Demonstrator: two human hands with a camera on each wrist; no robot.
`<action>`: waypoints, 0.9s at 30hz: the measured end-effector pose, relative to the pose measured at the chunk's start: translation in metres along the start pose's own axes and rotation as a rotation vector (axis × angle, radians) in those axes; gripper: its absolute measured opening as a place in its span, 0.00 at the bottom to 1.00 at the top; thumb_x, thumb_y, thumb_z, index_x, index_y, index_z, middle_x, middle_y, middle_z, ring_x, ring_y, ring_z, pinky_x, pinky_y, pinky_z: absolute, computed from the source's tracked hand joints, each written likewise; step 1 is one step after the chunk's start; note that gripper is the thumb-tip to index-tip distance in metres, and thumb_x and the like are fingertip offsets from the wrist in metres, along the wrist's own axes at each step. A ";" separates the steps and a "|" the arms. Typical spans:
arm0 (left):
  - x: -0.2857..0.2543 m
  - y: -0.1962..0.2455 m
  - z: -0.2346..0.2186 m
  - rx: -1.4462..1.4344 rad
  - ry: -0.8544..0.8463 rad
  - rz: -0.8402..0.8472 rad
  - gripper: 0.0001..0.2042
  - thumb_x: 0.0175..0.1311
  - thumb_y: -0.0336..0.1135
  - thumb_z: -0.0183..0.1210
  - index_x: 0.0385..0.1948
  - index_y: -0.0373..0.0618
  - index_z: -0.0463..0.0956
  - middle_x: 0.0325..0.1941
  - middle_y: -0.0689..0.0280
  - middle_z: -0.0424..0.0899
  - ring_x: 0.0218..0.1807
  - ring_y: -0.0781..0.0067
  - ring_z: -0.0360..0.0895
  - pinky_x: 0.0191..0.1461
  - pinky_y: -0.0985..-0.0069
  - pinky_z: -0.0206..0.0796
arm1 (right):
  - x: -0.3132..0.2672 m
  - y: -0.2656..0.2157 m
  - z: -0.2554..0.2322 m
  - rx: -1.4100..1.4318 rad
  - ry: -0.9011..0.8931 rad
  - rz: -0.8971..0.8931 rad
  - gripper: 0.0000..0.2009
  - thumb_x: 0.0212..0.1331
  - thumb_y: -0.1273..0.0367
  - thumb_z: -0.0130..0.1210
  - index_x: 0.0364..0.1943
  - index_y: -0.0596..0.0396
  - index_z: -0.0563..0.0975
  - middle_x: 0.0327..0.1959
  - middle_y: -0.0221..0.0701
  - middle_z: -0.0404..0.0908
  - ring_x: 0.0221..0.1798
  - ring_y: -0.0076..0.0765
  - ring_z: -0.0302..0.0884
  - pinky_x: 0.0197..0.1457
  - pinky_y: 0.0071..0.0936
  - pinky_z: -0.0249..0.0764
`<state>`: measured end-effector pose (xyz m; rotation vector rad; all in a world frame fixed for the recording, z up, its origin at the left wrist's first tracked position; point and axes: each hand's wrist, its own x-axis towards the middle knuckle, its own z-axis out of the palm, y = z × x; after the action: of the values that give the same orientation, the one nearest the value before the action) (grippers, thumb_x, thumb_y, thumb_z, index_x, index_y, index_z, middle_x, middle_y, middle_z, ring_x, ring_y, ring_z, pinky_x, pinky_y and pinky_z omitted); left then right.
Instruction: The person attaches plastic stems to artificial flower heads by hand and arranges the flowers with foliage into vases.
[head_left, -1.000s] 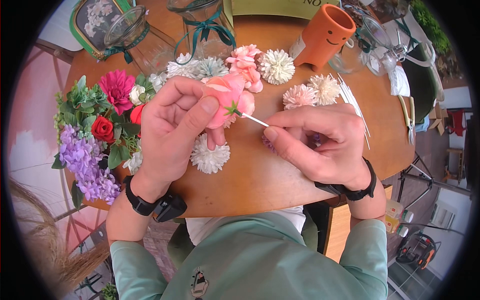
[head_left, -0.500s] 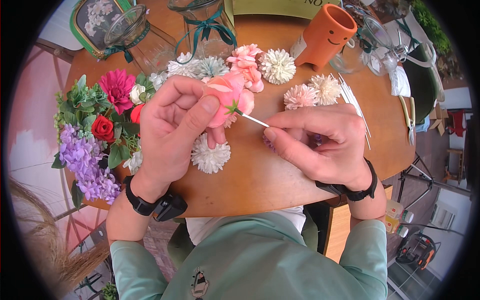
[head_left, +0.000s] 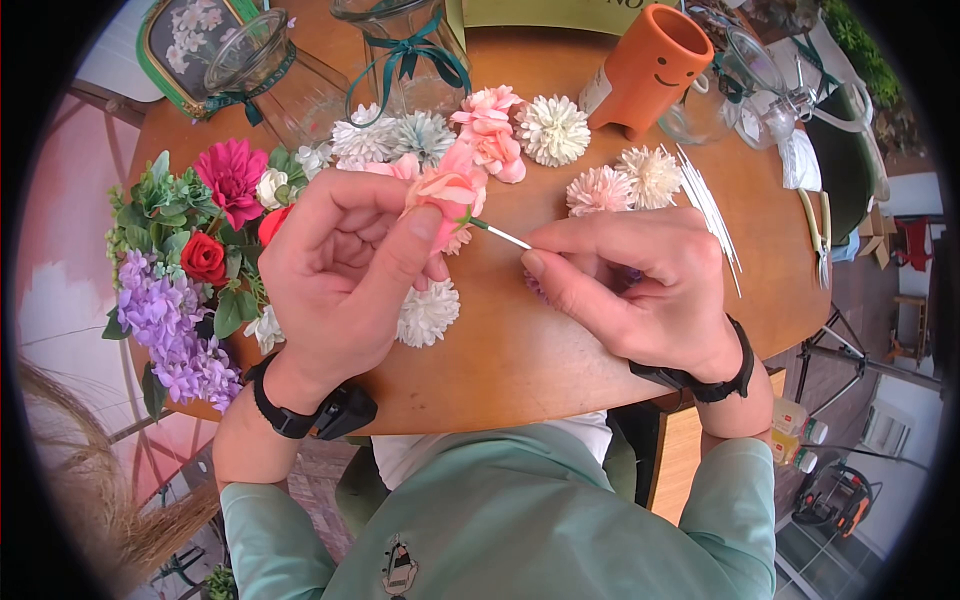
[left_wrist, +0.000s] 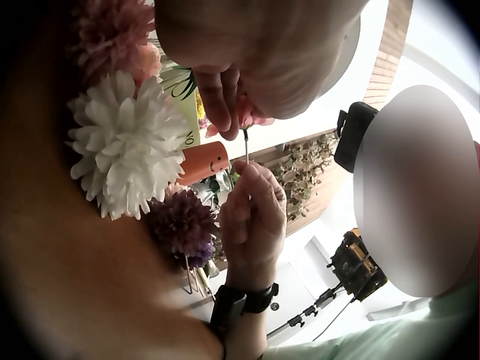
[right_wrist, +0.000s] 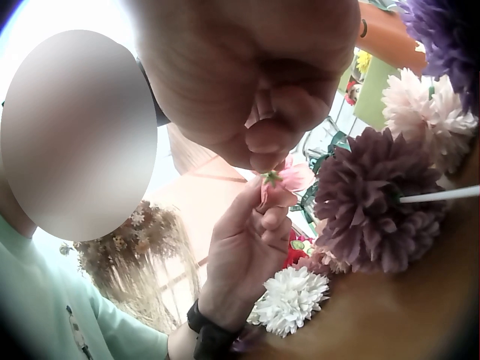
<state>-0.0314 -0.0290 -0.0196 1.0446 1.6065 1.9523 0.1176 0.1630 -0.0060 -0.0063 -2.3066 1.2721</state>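
In the head view my left hand (head_left: 335, 265) holds a pink artificial rose (head_left: 447, 190) between thumb and fingers, its green calyx turned toward the right. From the calyx runs a thin white stick (head_left: 508, 237), dark green where it meets the flower. Thumb and forefinger of my right hand (head_left: 640, 275) pinch this stick at its other end. Both wrists wear black bands. Below the rose a white pompom flower (head_left: 428, 315) lies on the table, partly behind my left hand. A dusky purple flower (right_wrist: 375, 202) on a white stick shows in the right wrist view.
Red, magenta and purple flowers (head_left: 165, 320) with leaves fill the table's left side. Glass vases with green ribbons (head_left: 408, 58) and an orange smiling pot (head_left: 655, 75) stand at the back. White sticks (head_left: 712, 215) and cutters (head_left: 818, 240) lie at right.
The rose has tilted, its bloom now pointing more upward, as my left hand turned and shifted slightly left and down. My right hand keeps its pinch on the stick, nearly still.
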 end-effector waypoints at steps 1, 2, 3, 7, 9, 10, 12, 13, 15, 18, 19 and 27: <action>0.000 0.000 0.000 0.008 -0.004 0.015 0.06 0.73 0.19 0.60 0.47 0.32 0.75 0.41 0.56 0.89 0.34 0.79 0.85 0.37 0.81 0.79 | 0.000 -0.001 -0.002 0.008 -0.037 0.028 0.05 0.57 0.77 0.68 0.36 0.59 0.87 0.18 0.31 0.81 0.17 0.27 0.75 0.21 0.27 0.67; 0.000 0.000 0.000 0.008 -0.004 0.015 0.06 0.73 0.19 0.60 0.47 0.32 0.75 0.41 0.56 0.89 0.34 0.79 0.85 0.37 0.81 0.79 | 0.000 -0.002 -0.003 0.015 -0.074 0.055 0.05 0.57 0.77 0.68 0.37 0.59 0.87 0.19 0.32 0.81 0.18 0.29 0.76 0.22 0.28 0.68; 0.000 0.000 -0.001 0.031 -0.019 0.029 0.06 0.73 0.19 0.60 0.47 0.32 0.75 0.42 0.55 0.90 0.35 0.79 0.85 0.38 0.82 0.79 | 0.001 -0.002 -0.004 0.015 -0.074 0.056 0.05 0.57 0.77 0.68 0.37 0.59 0.87 0.19 0.32 0.81 0.18 0.29 0.76 0.22 0.28 0.68; 0.000 -0.002 -0.001 0.091 -0.039 0.074 0.06 0.73 0.19 0.60 0.47 0.32 0.75 0.43 0.56 0.90 0.36 0.80 0.86 0.38 0.82 0.80 | 0.002 -0.002 -0.004 0.000 -0.130 0.043 0.04 0.62 0.75 0.65 0.38 0.61 0.86 0.22 0.35 0.82 0.21 0.37 0.79 0.26 0.31 0.72; -0.001 -0.002 -0.002 0.122 -0.036 0.079 0.06 0.73 0.19 0.60 0.47 0.32 0.76 0.43 0.56 0.90 0.37 0.80 0.86 0.39 0.82 0.80 | 0.002 -0.002 -0.003 0.006 -0.136 0.050 0.04 0.63 0.74 0.65 0.39 0.61 0.86 0.23 0.36 0.83 0.22 0.40 0.80 0.27 0.33 0.73; -0.001 -0.003 -0.002 0.153 -0.034 0.086 0.06 0.73 0.19 0.61 0.47 0.32 0.76 0.43 0.56 0.90 0.38 0.80 0.86 0.39 0.82 0.80 | 0.002 -0.003 -0.003 0.013 -0.147 0.061 0.04 0.63 0.74 0.64 0.39 0.61 0.85 0.23 0.38 0.82 0.23 0.42 0.80 0.27 0.34 0.74; -0.002 -0.004 -0.002 0.138 -0.030 0.083 0.06 0.73 0.19 0.61 0.47 0.32 0.76 0.43 0.57 0.90 0.38 0.80 0.86 0.39 0.83 0.79 | 0.002 -0.004 -0.003 0.020 -0.158 0.072 0.05 0.64 0.74 0.64 0.40 0.61 0.85 0.23 0.39 0.82 0.24 0.44 0.80 0.28 0.35 0.74; -0.002 -0.005 -0.002 0.123 -0.026 0.080 0.07 0.72 0.19 0.62 0.47 0.32 0.76 0.42 0.57 0.89 0.38 0.80 0.86 0.39 0.83 0.79 | 0.003 -0.004 -0.003 0.006 -0.168 0.056 0.05 0.65 0.75 0.63 0.41 0.61 0.85 0.23 0.39 0.82 0.24 0.46 0.81 0.28 0.36 0.74; -0.002 -0.003 0.000 0.149 -0.035 0.086 0.07 0.72 0.19 0.62 0.47 0.32 0.76 0.42 0.58 0.89 0.38 0.80 0.86 0.39 0.83 0.79 | 0.004 -0.003 -0.003 -0.007 -0.179 0.041 0.05 0.65 0.75 0.63 0.41 0.61 0.84 0.23 0.40 0.82 0.25 0.48 0.81 0.29 0.37 0.75; -0.003 -0.005 -0.001 0.195 -0.043 0.103 0.08 0.71 0.18 0.63 0.47 0.32 0.76 0.41 0.59 0.89 0.38 0.80 0.87 0.38 0.83 0.79 | 0.003 -0.002 -0.002 0.001 -0.179 0.039 0.05 0.66 0.75 0.62 0.41 0.61 0.84 0.24 0.41 0.81 0.25 0.50 0.80 0.29 0.39 0.75; -0.003 -0.006 -0.002 0.216 -0.042 0.115 0.08 0.70 0.18 0.64 0.47 0.32 0.76 0.41 0.60 0.89 0.38 0.80 0.87 0.38 0.83 0.79 | 0.003 -0.002 -0.001 -0.008 -0.174 0.037 0.05 0.66 0.75 0.62 0.41 0.61 0.84 0.24 0.41 0.81 0.25 0.50 0.81 0.29 0.39 0.75; -0.003 -0.004 -0.002 0.284 -0.072 0.156 0.08 0.72 0.17 0.59 0.48 0.34 0.74 0.40 0.55 0.88 0.36 0.75 0.87 0.39 0.77 0.81 | 0.003 -0.004 -0.001 0.081 -0.187 0.152 0.05 0.69 0.74 0.61 0.41 0.62 0.84 0.21 0.40 0.78 0.21 0.42 0.76 0.27 0.34 0.71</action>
<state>-0.0317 -0.0310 -0.0244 1.3710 1.8480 1.7917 0.1158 0.1624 -0.0012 -0.0367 -2.4492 1.4987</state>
